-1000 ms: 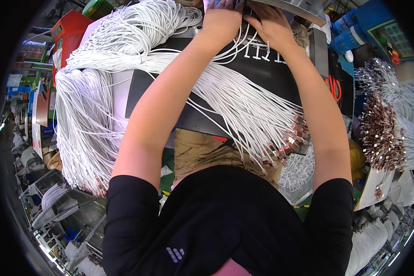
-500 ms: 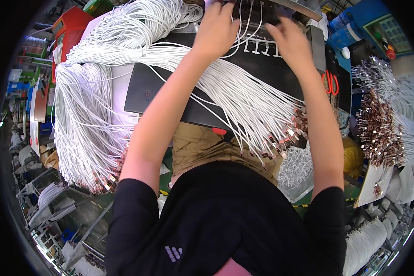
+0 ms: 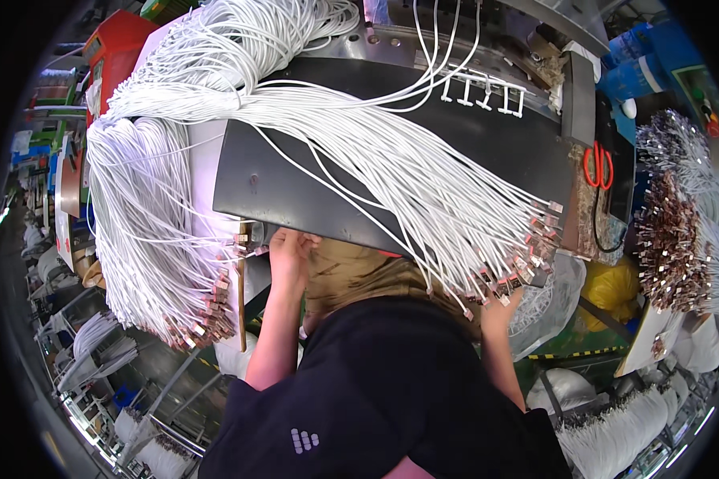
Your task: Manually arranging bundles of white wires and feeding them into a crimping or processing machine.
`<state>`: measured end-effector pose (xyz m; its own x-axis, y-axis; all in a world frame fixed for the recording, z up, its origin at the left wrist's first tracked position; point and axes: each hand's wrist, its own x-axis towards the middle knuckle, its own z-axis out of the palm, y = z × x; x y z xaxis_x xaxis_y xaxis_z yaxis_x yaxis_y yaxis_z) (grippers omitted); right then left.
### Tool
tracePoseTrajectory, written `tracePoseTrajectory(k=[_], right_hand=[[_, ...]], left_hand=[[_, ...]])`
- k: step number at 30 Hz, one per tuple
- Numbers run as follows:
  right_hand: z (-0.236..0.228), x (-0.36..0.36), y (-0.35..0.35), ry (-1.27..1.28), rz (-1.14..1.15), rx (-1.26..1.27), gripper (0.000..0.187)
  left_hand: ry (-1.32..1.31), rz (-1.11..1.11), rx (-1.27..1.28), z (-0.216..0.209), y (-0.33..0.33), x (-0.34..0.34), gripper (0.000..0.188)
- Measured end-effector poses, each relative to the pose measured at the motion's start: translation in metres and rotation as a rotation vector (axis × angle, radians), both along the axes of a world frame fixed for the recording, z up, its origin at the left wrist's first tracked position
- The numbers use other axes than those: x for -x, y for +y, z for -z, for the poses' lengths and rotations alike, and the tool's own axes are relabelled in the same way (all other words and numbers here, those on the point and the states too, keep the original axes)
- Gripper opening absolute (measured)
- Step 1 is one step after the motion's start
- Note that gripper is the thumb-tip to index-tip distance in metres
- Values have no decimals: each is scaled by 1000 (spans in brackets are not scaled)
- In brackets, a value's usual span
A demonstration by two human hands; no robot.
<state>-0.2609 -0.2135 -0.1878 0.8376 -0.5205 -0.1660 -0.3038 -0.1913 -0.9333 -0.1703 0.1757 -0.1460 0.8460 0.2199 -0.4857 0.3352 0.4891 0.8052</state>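
My left hand point(image 3: 290, 246) is at the near edge of a black board point(image 3: 295, 188), just above my lap. Its fingers are curled in against that edge, and what they hold, if anything, is hidden. Mostly covered by the copper-coloured plugs point(image 3: 510, 281) of a white cable bundle point(image 3: 375, 152), my right hand point(image 3: 499, 310) is low at the board's right front; its fingers do not show. The bundle lies across the board, plugs toward me. A few white cables point(image 3: 435, 52) run up into the machine point(image 3: 391, 44), beside a white moulded strip point(image 3: 483, 92) with short T-shaped branches.
More white cables point(image 3: 152, 223) hang over the left side. Red-handled scissors point(image 3: 597, 166) are at the right edge, above a yellow bag point(image 3: 611, 287). A clear bag point(image 3: 547, 307) of white pieces sits below the board. Further cable bundles point(image 3: 671, 223) stand at far right.
Both hands have come away from the machine and down to the board's near edge. The cables and white strip by the machine are now uncovered. The view has shifted slightly.
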Motion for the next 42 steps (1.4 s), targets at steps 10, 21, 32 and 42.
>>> tracePoseTrajectory(k=[10, 21, 32, 42], right_hand=[[-30, -19, -36, 159, -316, -81, 69], [-28, -20, -49, 230, -531, 127, 64], [-151, -92, -157, 204, -601, -396, 35], [-174, -288, 9, -583, -867, 1079, 24]], left_hand=[[65, -74, 35, -5, -8, -9, 14], [102, -106, -11, -18, -12, -14, 16], [-353, 415, -561, -69, -57, -7, 38], [-1231, 891, -1361, -144, -178, -142, 49]])
